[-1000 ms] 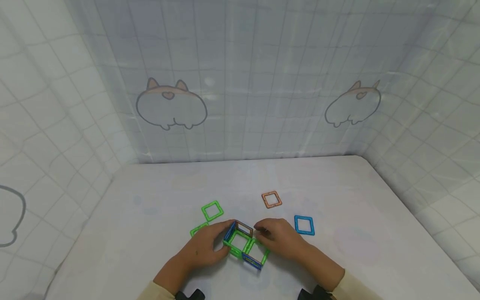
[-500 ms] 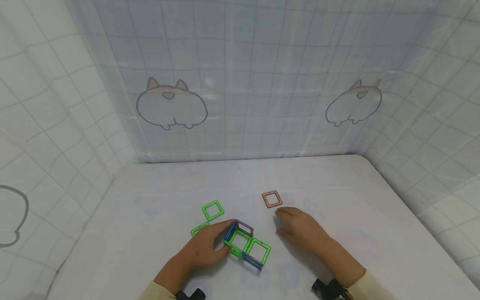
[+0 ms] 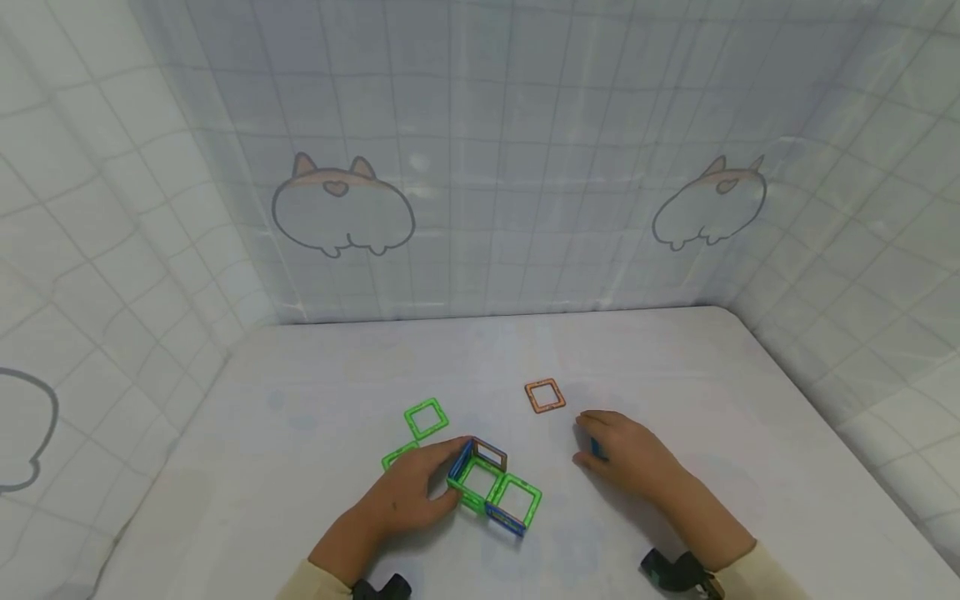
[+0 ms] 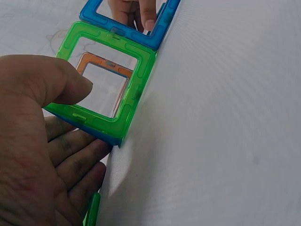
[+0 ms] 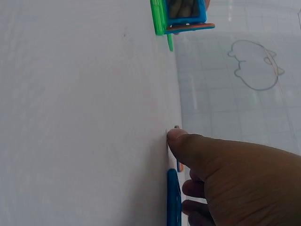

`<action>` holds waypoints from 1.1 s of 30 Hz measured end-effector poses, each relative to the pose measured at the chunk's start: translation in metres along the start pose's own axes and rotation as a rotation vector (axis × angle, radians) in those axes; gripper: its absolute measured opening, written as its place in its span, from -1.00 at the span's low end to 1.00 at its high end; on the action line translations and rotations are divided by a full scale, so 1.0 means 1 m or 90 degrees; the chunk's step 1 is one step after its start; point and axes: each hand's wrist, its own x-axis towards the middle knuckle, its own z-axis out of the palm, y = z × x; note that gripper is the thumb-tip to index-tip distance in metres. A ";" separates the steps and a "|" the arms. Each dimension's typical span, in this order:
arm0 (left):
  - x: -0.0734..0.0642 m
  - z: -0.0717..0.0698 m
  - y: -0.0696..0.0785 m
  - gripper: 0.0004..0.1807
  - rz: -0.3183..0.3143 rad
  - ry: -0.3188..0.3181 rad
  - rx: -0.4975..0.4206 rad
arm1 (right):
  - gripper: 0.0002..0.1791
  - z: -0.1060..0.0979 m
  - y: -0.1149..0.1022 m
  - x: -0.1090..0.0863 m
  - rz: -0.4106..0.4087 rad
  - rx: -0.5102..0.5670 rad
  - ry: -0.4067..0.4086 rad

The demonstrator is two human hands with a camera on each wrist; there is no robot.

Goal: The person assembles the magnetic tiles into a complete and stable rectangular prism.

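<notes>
My left hand (image 3: 412, 492) grips a half-built structure of square magnetic tiles (image 3: 487, 505). Its thumb lies on a green tile (image 4: 127, 125) in the left wrist view, with the other fingers at the tile's lower side. Green tiles lie side by side in the structure, with blue and orange ones standing at their edges. To the right, my right hand (image 3: 630, 450) is over a loose blue tile (image 3: 597, 449), mostly hidden under it. In the right wrist view the thumb is apart from that blue tile (image 5: 173, 197), and the fingertips are beside it.
A loose orange tile (image 3: 545, 396) lies behind the hands. Two green tiles, one farther back (image 3: 426, 418) and one partly covered by the left hand, lie at the left. A patterned curtain (image 3: 480, 167) rises behind the white table (image 3: 337, 367).
My right hand has let go of the structure and moved right, over the loose blue tile. The left hand and the structure have stayed almost in place.
</notes>
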 end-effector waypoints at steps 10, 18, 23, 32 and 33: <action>-0.002 0.000 0.002 -0.29 0.003 -0.003 -0.004 | -0.43 -0.002 0.003 -0.006 0.039 0.017 -0.030; -0.001 -0.002 0.002 -0.28 0.002 -0.008 0.001 | -0.33 -0.008 0.013 -0.013 0.070 0.047 -0.045; -0.001 0.000 0.001 -0.29 0.004 -0.008 -0.008 | -0.34 -0.009 0.021 -0.018 0.066 0.067 -0.042; -0.002 -0.002 0.002 -0.29 0.006 -0.003 -0.003 | -0.38 -0.002 0.030 -0.020 0.006 0.045 0.014; -0.002 -0.002 0.002 -0.29 0.008 -0.002 -0.004 | -0.37 -0.002 0.030 -0.020 0.003 0.043 0.017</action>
